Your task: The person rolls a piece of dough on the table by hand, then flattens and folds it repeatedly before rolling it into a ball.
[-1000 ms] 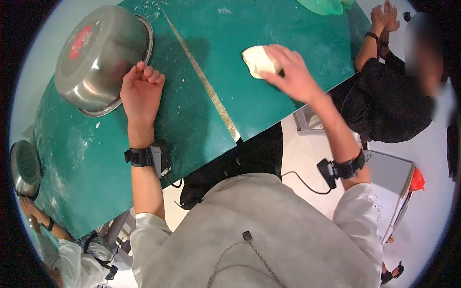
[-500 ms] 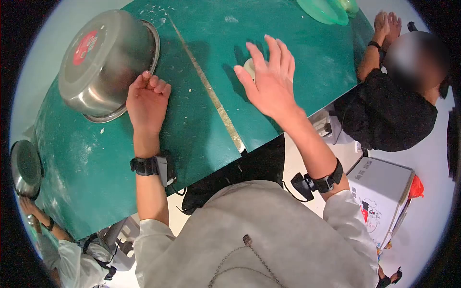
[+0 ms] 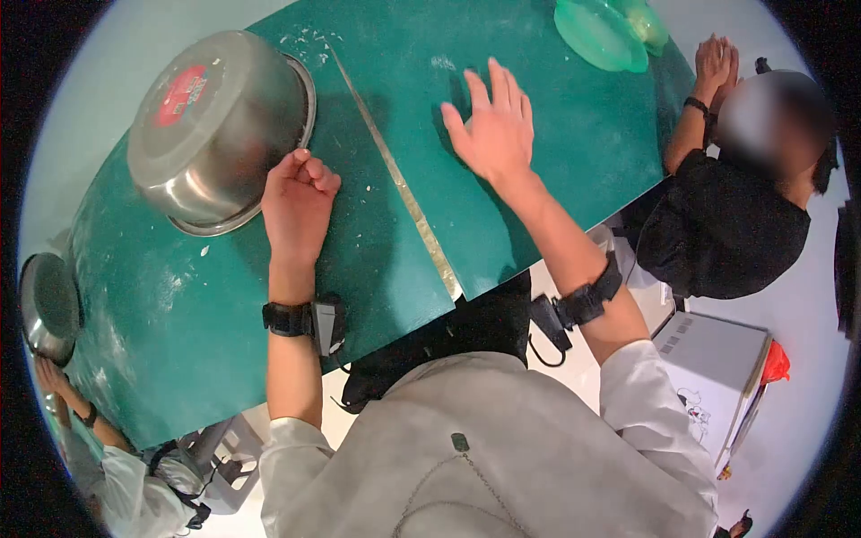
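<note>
My left hand (image 3: 301,208) is held above the green table (image 3: 413,296), palm toward me and fingers curled in, with nothing showing in them. Its fingertips overlap the rim of a metal basin (image 3: 215,134), which is upside down with a red sticker on its base. To the right, my right hand (image 3: 495,127) is palm down with straight fingers and the thumb apart, low over the tabletop. Anything beneath its palm is hidden.
A pale strip (image 3: 408,199) crosses the tabletop between my hands. Green plastic dishes (image 3: 603,36) are at the far edge. A person in black (image 3: 717,224) stands at right, another in white (image 3: 139,489) at lower left by a second basin (image 3: 49,305). White flour-like specks are scattered about.
A pale round lump showed beside my right hand's thumb before; now it is out of sight. My right hand's fingers are straighter. The whole view has shifted slightly.
</note>
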`<action>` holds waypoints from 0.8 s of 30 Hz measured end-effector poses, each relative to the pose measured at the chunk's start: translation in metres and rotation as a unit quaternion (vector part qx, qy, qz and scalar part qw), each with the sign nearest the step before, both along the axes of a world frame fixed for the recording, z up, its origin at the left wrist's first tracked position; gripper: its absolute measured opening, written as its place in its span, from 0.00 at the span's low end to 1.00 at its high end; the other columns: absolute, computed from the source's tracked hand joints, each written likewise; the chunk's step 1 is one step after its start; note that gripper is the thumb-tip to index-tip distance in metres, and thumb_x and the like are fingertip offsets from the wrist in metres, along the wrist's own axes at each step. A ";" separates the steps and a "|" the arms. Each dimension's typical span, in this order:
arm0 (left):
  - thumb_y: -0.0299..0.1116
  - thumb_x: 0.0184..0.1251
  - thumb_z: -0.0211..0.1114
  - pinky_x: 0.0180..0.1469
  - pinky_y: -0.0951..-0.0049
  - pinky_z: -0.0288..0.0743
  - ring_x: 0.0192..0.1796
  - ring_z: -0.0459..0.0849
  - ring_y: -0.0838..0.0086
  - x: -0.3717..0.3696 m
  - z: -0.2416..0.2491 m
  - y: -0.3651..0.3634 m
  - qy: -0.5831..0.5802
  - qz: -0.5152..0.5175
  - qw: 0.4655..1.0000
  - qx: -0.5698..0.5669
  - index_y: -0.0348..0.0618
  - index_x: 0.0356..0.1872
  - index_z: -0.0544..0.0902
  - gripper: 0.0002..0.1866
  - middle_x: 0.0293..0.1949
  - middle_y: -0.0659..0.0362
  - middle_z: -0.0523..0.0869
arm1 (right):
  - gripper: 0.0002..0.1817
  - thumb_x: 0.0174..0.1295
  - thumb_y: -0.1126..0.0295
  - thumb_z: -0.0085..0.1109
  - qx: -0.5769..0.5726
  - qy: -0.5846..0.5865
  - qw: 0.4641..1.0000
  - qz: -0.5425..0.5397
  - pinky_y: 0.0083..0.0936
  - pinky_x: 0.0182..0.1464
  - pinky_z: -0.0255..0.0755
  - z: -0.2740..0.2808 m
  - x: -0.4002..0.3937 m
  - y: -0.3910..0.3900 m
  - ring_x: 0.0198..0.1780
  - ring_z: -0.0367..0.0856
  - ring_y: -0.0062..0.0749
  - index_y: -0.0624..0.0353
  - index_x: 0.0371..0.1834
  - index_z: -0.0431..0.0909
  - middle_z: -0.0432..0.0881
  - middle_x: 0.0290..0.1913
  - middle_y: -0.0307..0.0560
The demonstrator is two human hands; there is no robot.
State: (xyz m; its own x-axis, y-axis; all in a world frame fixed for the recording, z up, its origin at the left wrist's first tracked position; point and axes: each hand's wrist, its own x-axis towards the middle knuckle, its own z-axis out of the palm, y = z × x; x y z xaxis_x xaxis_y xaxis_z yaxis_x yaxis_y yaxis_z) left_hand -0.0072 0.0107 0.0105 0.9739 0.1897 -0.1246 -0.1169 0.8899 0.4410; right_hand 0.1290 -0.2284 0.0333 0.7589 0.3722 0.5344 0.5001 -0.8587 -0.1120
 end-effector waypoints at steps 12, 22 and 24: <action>0.35 0.73 0.55 0.42 0.70 0.68 0.33 0.73 0.72 -0.006 -0.003 0.000 0.012 0.027 1.000 0.008 0.40 0.39 0.80 0.10 0.29 0.60 0.79 | 0.19 0.59 0.62 0.65 0.076 0.068 0.992 0.069 0.43 0.57 0.73 0.036 -0.107 -0.071 0.54 0.77 0.51 0.55 0.53 0.80 0.78 0.51 0.54; 0.36 0.73 0.55 0.43 0.71 0.68 0.33 0.73 0.72 -0.004 -0.005 0.000 -0.008 0.007 1.000 -0.001 0.40 0.40 0.80 0.10 0.30 0.60 0.79 | 0.28 0.66 0.52 0.59 -0.004 0.070 0.995 0.070 0.50 0.67 0.62 0.017 -0.073 -0.040 0.67 0.67 0.58 0.59 0.62 0.74 0.70 0.66 0.63; 0.36 0.73 0.57 0.42 0.71 0.66 0.32 0.70 0.73 -0.006 0.004 -0.005 0.023 0.031 0.999 0.016 0.41 0.41 0.80 0.09 0.28 0.61 0.76 | 0.28 0.68 0.51 0.56 -0.019 0.067 0.997 0.041 0.50 0.68 0.61 0.014 -0.056 -0.028 0.68 0.67 0.58 0.60 0.63 0.74 0.70 0.66 0.63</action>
